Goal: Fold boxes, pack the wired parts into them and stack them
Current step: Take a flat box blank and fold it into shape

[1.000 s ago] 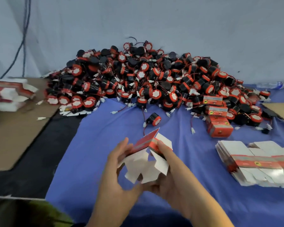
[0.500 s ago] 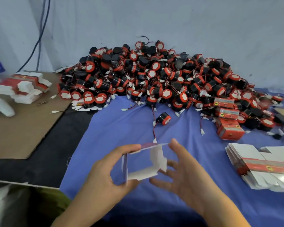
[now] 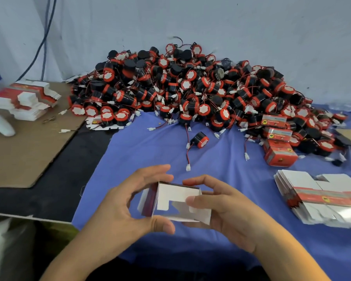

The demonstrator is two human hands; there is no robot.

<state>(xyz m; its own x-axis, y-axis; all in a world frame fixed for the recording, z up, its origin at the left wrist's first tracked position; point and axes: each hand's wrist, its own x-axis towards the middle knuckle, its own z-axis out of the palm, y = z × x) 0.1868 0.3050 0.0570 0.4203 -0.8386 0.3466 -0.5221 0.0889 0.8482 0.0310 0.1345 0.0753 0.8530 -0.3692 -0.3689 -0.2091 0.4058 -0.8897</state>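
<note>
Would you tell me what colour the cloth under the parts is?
Blue-violet; the cloth shows plainly in the head view.

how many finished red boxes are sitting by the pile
4 show: three run toward the camera along the pile's right edge, and one lies nearest on the blue cloth. The parts may hide more.
</note>
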